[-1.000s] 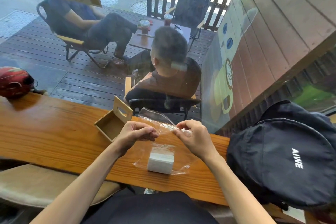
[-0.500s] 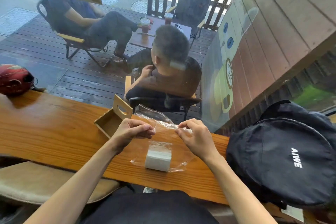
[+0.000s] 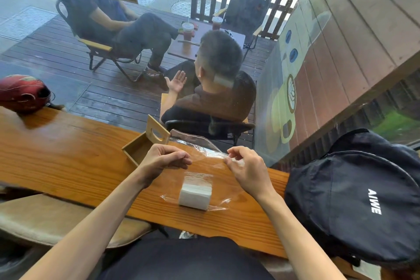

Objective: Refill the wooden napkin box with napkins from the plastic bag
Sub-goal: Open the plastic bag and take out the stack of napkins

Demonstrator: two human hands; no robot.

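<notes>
Clear plastic is what both hands are busy with: the plastic bag [image 3: 200,154] lies flat on the wooden counter [image 3: 68,148], its mouth turned away from the person toward the window, and the stack of white napkins [image 3: 195,193] sits deep at the near, closed end. The left hand [image 3: 164,160] is curled shut with fingertips pinched on the left edge of the mouth, and the right hand [image 3: 246,166] nips the right edge between thumb and finger, the two held apart, I'd say to spread the opening so the napkins can come out. The wooden napkin box [image 3: 145,143] waits just beyond the left hand, touching the bag's far edge, its slotted lid tipped up and the inside bare, ready to be filled. A black backpack [image 3: 354,200] rests at the right
</notes>
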